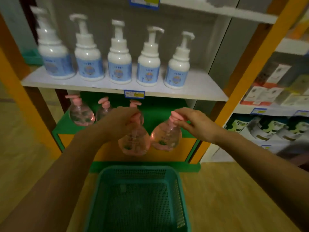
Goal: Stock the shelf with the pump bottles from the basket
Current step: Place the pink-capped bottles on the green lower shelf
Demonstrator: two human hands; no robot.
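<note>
Here the left hand was closed around the pink pump head of a pink pump bottle, holding it by the neck so that the round body hung below the fingers. The right hand pinched the pump of a second pink bottle between thumb and fingertips, the pink cap showing above the thumb. The two bottles hung side by side, their bodies almost touching, in front of the green lower shelf and above the far rim of the green basket.

Behind the hands, three more pink bottles stood on that green shelf: one at its left end, a second just right of it, and a third mostly hidden behind the left hand. The basket sat on the wooden floor directly below the hands, its mesh bottom bare.

Above the green shelf ran a white shelf carrying five white pump bottles with blue labels, in a row. A blue price tag was fixed to its front edge. To the right of the shelf, beyond an orange upright, boxed goods filled another rack, too blurred to read.
</note>
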